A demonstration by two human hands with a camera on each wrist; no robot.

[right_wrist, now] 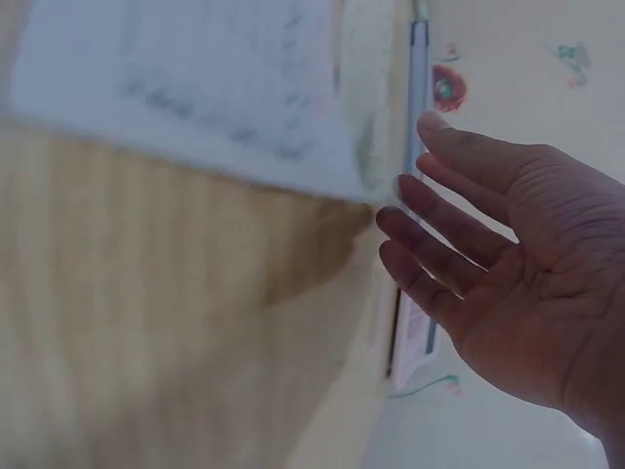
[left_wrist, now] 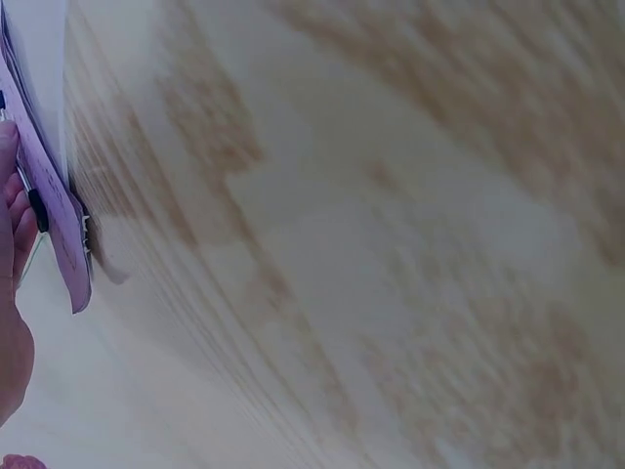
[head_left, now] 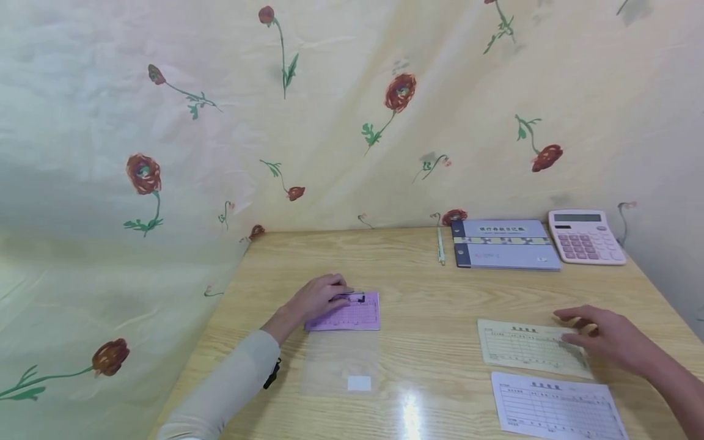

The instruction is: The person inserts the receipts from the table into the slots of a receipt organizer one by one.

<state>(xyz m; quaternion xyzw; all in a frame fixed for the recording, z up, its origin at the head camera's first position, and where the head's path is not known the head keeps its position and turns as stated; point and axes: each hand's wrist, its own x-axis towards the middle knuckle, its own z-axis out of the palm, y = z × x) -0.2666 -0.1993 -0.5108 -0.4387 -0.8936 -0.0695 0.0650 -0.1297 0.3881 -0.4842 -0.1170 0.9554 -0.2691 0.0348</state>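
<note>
My left hand (head_left: 321, 299) is over the top of a purple printed form (head_left: 357, 315), thumb and fingers at a thin metal clip (head_left: 354, 298) with black ends. In the left wrist view, the thumb and fingers close around the clip (left_wrist: 29, 186) against the purple sheet (left_wrist: 63, 234). A clear plastic folder (head_left: 330, 360) with a white label (head_left: 359, 383) extends below the form. My right hand (head_left: 610, 336) hovers at the right end of a pale green printed form (head_left: 530, 348), fingers spread and holding nothing. Nearer to me is a white printed form (head_left: 558, 403).
A blue account book (head_left: 506, 244) lies at the back right, with a pink calculator (head_left: 587, 238) beside it and a pen (head_left: 440, 246) to its left. Flowered cloth (head_left: 330, 122) hangs behind the wooden table (head_left: 429, 293).
</note>
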